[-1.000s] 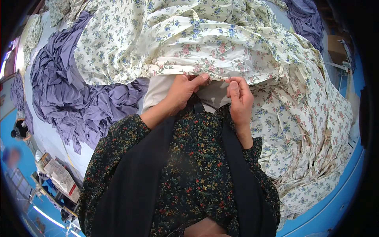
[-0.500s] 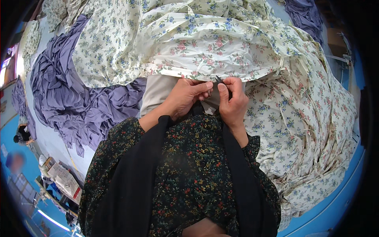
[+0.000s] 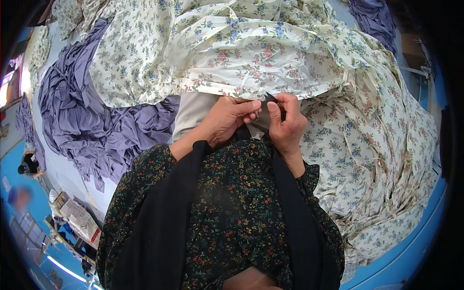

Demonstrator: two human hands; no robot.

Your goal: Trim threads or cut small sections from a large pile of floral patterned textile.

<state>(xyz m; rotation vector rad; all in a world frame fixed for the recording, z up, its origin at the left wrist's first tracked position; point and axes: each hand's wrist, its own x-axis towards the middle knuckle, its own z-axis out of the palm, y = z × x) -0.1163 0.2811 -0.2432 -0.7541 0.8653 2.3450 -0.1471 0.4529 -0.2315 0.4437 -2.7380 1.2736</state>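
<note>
My left hand (image 3: 226,117) is closed in a pinch, thumb against forefinger, at the lower hem of a cream floral cloth (image 3: 263,67) printed with pink and blue flowers. In my right hand (image 3: 289,123) is a pair of small black pointed snips (image 3: 270,97), mostly hidden by the fingers. Their dark tip points up and left at the hem, close beside my left fingertips. Both hands are above my lap, over light grey trousers (image 3: 192,111). Whether the blades are apart cannot be seen.
A heap of purple cloth (image 3: 72,106) lies to the left, and more purple cloth (image 3: 372,24) at the far right. The floral cloth spreads in thick folds (image 3: 372,159) down my right side. Boxes (image 3: 77,217) stand at the lower left, near a blurred person (image 3: 20,198).
My right hand has shifted very slightly to the right, and a little more of the black snips shows. The left hand keeps its pinch at the hem.
</note>
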